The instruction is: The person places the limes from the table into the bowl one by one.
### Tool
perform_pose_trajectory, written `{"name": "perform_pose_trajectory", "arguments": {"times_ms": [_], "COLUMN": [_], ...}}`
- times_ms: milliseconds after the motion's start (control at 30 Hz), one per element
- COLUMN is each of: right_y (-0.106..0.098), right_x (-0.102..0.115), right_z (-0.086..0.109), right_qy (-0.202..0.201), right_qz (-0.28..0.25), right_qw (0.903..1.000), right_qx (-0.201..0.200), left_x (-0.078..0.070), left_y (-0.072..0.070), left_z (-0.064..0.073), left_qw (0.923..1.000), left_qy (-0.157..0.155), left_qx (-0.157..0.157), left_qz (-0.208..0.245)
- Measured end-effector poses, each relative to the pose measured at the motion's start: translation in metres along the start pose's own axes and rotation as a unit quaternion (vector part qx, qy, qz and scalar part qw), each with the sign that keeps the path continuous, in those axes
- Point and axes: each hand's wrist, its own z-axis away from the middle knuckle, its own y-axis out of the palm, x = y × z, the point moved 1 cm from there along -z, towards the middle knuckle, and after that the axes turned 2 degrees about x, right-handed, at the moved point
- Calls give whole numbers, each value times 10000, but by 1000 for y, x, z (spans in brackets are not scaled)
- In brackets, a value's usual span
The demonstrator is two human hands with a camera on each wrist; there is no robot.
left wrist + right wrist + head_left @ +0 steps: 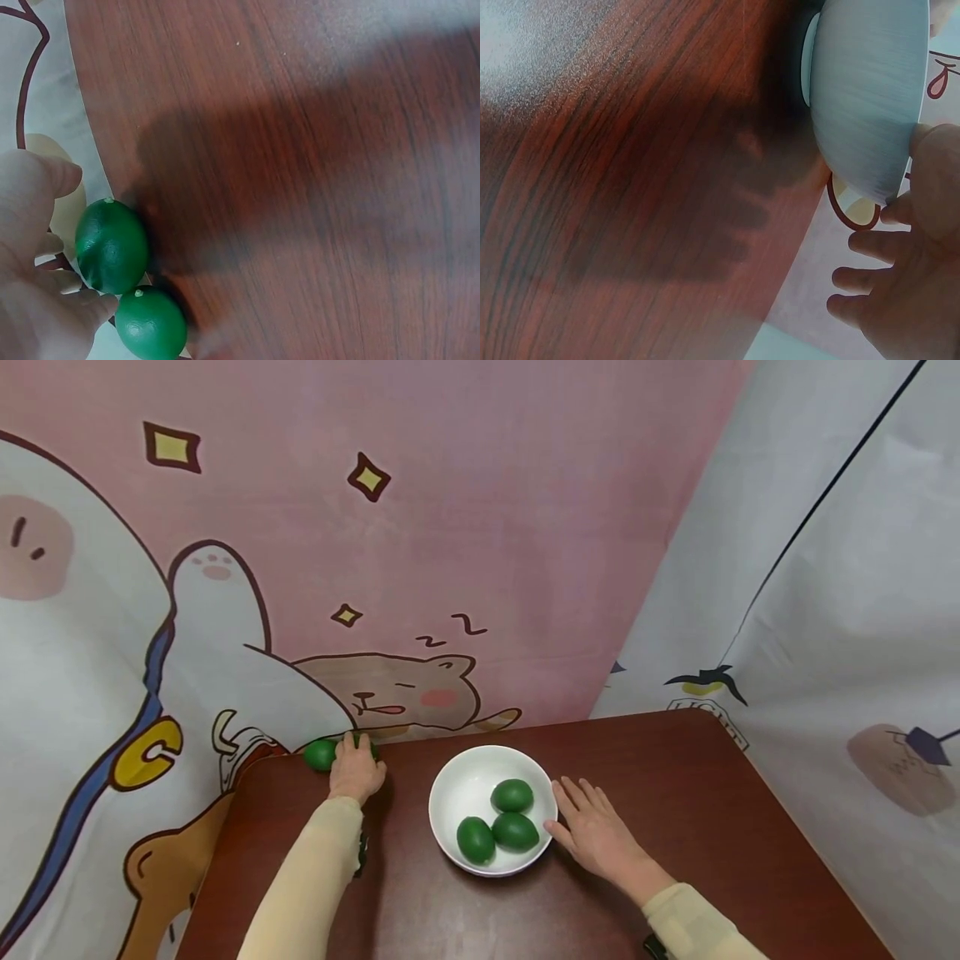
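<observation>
Near the table's back-left edge, my left hand reaches over a green lime, its fingers behind the fruit and its thumb apart from it. Another lime lies beside that one, close to my fingers. A white bowl stands mid-table with three limes inside: one at the back, one at the front left and one at the right. My right hand is at the bowl's right side with fingers spread and straight, the thumb at the rim.
The dark red-brown wooden table meets a pink printed cloth at its back edge. A pale cloth hangs along the right side. Shadows of both hands fall on the wood.
</observation>
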Motion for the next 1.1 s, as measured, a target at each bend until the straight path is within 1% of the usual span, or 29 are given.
{"name": "perform_pose_trajectory", "arguments": {"times_ms": [133,333,467,567,700,800,933,1100], "right_y": [1,0,0,0,0,0,0,0], "right_x": [1,4,4,3,2,2,1,0], "right_z": [0,0,1,1,0,-1,-1,-1], "right_qy": [-14,-73,-91,-50,16,1,-20,5], "right_qz": [20,-4,-8,6,19,1,8,48], "right_qw": [10000,10000,9999,10000,9999,9999,10000,9999], "right_qx": [-4,-67,-62,16,125,115,70,108], "left_x": [2,8,10,11,13,13,15,17], "left_y": [-1,0,0,0,0,-1,0,3], "left_z": [3,7,10,11,12,13,12,9], "left_qw": [10000,9999,9996,9994,9991,9988,9987,9980], "left_qy": [-28,-21,22,75,201,259,304,388], "left_qx": [42,11,-98,-207,-327,-382,-364,-435], "left_qz": [77,165,246,265,197,179,198,252]}}
